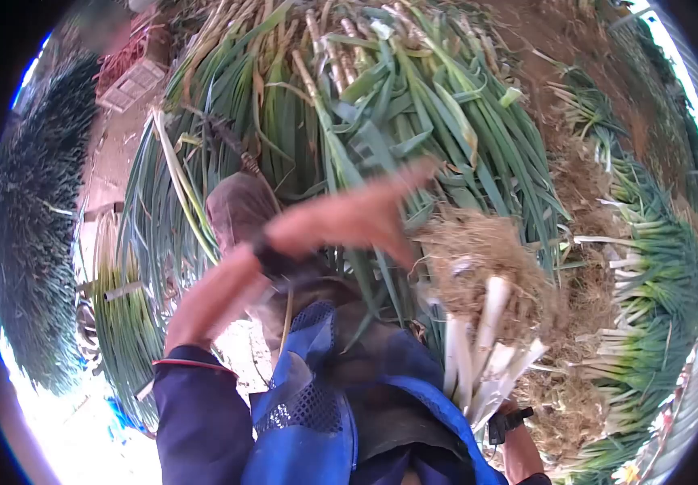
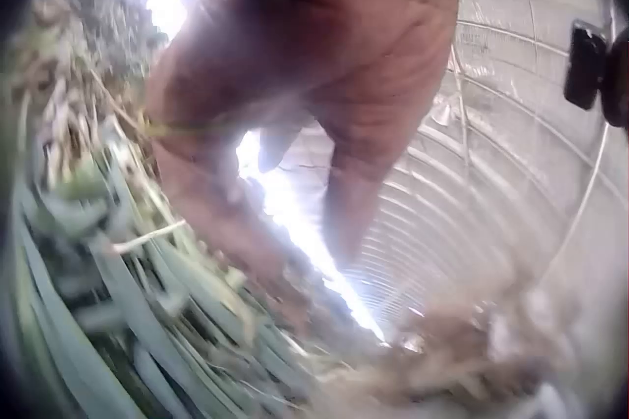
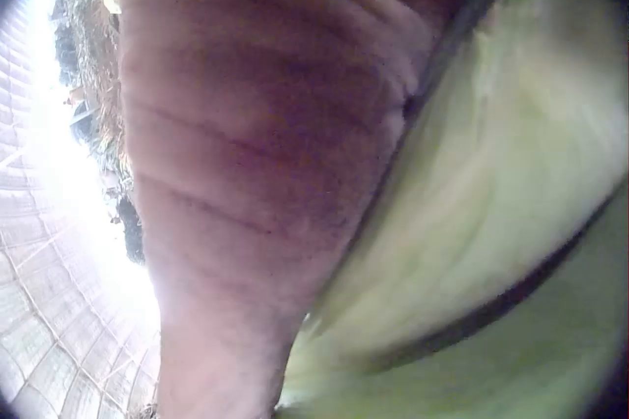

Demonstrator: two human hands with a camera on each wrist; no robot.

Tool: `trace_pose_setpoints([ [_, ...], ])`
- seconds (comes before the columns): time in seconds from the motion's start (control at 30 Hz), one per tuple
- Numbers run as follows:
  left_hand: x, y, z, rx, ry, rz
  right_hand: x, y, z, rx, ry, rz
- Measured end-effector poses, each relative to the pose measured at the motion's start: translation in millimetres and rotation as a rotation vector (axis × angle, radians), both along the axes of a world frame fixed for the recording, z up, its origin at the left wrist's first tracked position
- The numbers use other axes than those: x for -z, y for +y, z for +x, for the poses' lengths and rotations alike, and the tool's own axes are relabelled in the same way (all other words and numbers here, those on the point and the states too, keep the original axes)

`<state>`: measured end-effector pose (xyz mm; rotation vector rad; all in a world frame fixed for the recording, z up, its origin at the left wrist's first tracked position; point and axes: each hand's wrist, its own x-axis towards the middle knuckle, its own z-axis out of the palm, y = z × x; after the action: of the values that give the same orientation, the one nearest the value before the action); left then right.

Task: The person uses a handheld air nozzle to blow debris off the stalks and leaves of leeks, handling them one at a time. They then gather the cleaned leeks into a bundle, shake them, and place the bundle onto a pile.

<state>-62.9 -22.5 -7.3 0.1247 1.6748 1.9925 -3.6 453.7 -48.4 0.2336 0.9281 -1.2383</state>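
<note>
My right hand (image 1: 501,414) at the bottom right grips a bundle of green onions (image 1: 486,323) by its white stalks, roots (image 1: 478,259) clumped with soil; the long green leaves (image 1: 381,105) fan away from me. In the right wrist view the palm (image 3: 256,144) lies tight against a pale stalk (image 3: 491,213). My left hand (image 1: 349,218) stretches out flat and blurred over the leaves near the roots, fingers straight, holding nothing. The left wrist view shows those straight fingers (image 2: 344,173) above green leaves (image 2: 118,311).
More green onions lie in rows on the soil at the right (image 1: 648,323). A crate (image 1: 130,85) sits at the top left beside dark green plants (image 1: 33,226). A ribbed greenhouse cover (image 2: 511,144) arches overhead. A blue apron (image 1: 308,404) hangs below my arms.
</note>
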Motion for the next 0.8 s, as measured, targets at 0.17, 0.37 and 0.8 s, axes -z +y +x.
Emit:
trace_pose_setpoints([
  [0.17, 38, 141, 23, 0.3, -0.226, 0.279, -13, -13, -10, -0.01, -0.019, 0.087],
  [0.37, 39, 87, -12, -0.026, 0.081, -0.074, -13, -36, 2, 0.016, -0.01, 0.112],
  [0.8, 28, 11, -10, -0.369, 0.044, -0.266, -19, 24, 16, 0.081, -0.017, 0.116],
])
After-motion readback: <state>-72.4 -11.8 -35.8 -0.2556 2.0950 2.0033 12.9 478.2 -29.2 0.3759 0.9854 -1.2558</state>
